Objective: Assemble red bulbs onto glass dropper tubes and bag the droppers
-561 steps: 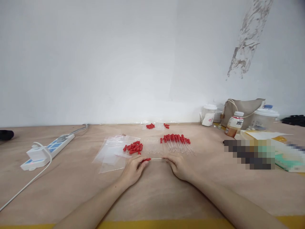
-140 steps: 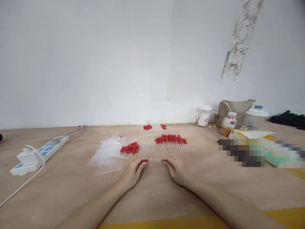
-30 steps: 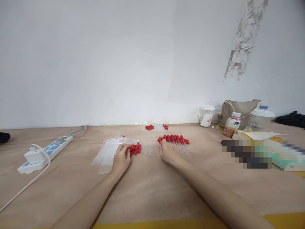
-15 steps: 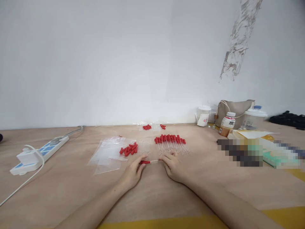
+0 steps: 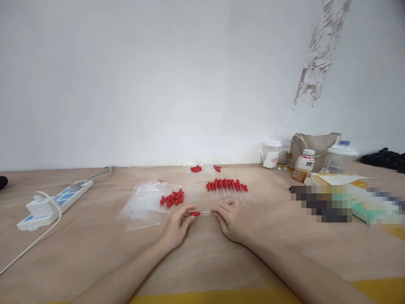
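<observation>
A red rubber dropper bulb (image 5: 195, 214) is pinched between the thumb and fingers of my left hand (image 5: 177, 228). My right hand (image 5: 232, 221) is closed on the thin glass tube (image 5: 206, 212), whose left end meets the mouth of the bulb. How far the tube sits inside cannot be made out. Just beyond my left hand lies a pile of loose red bulbs (image 5: 172, 197), with a row of bare glass tubes (image 5: 192, 195) beside it. Past my right hand, several droppers (image 5: 226, 185) with red bulbs on glass tubes lie side by side, bulbs towards the wall.
Clear plastic bags (image 5: 142, 207) lie flat at the left. Farther left is a white power strip (image 5: 60, 207) with a cable. By the wall, another bag holds red bulbs (image 5: 196, 168). A lidded cup (image 5: 271, 155), a bottle (image 5: 303, 166) and a grey bag (image 5: 316, 145) stand at the right.
Less of the red bulb's length shows by my left fingertips, and the bulb and tube are slightly higher in view. Both hands keep their grip almost in place; the view has shifted a little.
</observation>
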Motion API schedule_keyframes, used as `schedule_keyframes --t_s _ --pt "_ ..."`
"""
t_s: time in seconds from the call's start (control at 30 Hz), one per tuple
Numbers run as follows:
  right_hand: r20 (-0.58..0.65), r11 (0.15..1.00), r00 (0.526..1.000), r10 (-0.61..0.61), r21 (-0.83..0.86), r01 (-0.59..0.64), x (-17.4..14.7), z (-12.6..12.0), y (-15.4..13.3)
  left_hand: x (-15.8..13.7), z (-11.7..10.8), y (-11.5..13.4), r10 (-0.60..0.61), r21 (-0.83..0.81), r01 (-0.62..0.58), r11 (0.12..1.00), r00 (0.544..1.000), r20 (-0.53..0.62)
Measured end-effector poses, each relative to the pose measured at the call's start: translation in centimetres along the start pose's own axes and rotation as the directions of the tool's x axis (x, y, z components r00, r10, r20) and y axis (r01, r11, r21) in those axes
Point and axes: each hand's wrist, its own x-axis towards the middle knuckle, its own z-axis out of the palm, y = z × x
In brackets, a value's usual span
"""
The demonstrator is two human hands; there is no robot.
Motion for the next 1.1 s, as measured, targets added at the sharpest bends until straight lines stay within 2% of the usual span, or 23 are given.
schedule_keyframes --t_s 0.2,0.47,0.67,0.8,0.9,1.0,1.1 --pt "-0.018 1.000 1.000 0.011 -0.007 -0.012 0.1 -0.2 0.0 0.1 0.0 0.1 -0.006 -0.046 0.006 0.999 1.000 -0.007" --pt "0.035 1.000 0.999 -0.002 0.023 0.001 0.1 -0.4 -0.5 0.1 -0.1 0.5 0.026 0.109 -0.027 0.994 1.000 0.011" --pt "0.075 0.997 0.997 0.014 0.071 -0.019 0.1 -0.1 -0.4 0.2 0.0 0.7 0.041 0.118 -0.041 0.992 0.999 0.002" --pt "0.113 0.989 0.993 0.032 0.139 -0.048 0.2 -0.1 -0.1 0.1 -0.1 0.9 0.083 0.092 -0.089 0.992 0.994 0.065" --pt "0.135 0.987 0.991 -0.014 0.160 -0.008 0.3 -0.3 0.0 -0.1 -0.2 1.3 0.050 0.073 -0.063 0.995 0.986 0.157" --pt "0.148 0.993 0.988 -0.034 0.115 0.017 0.4 -0.6 -0.1 -0.2 -0.5 1.7 0.011 0.055 -0.025 0.998 0.974 0.225" --pt "0.147 0.999 0.989 -0.034 0.047 0.027 0.3 -0.8 -0.2 -0.3 -0.5 1.8 0.009 0.069 -0.024 0.997 0.977 0.212"
